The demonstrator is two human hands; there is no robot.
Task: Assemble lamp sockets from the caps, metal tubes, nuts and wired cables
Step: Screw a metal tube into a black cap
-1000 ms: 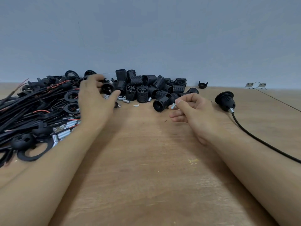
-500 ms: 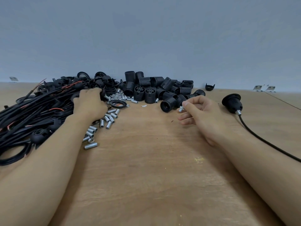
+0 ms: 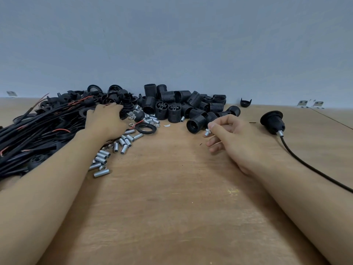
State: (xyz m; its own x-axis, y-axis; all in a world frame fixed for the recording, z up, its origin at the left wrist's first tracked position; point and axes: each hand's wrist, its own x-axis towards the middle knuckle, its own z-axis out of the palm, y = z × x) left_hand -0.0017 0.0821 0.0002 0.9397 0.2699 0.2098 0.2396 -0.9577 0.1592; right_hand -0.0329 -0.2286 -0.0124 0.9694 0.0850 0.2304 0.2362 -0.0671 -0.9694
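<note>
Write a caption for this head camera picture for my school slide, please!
Right hand pinches a small metal tube while the left hand reaches into black lamp parts.

left hand (image 3: 104, 119) fingertips hidden among caps (image 3: 122, 104), cable (image 3: 315, 173) cut off right

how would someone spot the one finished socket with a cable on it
Look at the wooden table's right side, past the right hand. The finished socket lies alone there; unlike the heaped loose sockets, a black cable trails from it.
</note>
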